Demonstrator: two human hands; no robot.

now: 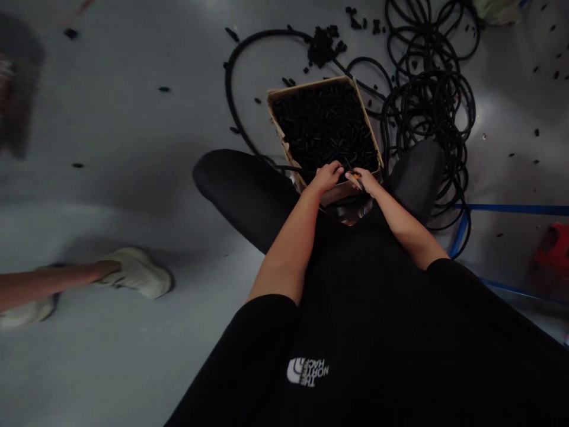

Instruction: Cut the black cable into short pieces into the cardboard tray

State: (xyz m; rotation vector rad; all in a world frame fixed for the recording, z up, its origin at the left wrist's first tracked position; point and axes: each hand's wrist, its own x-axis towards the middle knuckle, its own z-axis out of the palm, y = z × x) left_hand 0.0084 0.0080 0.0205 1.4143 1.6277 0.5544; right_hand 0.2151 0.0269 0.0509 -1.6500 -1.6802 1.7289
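An open cardboard box [288, 142] full of short black tube pieces [326, 121] stands on the floor between my knees. Over its near edge, my left hand [329, 176] is closed round the end of a black hose [288, 168] that comes in from the left. Close beside it, my right hand [362, 179] grips a small cutting tool with orange on its handle [356, 176]. The tool's thin dark tip points up over the black pieces. The hose end between my hands is too small to make out clearly.
Coils of black hose [431, 107] lie right of the box. Black scraps [322, 47] are piled behind it. A person's shoe [140, 273] is on the floor at left. Blue floor tape [520, 209] and a red object [553, 255] are at right.
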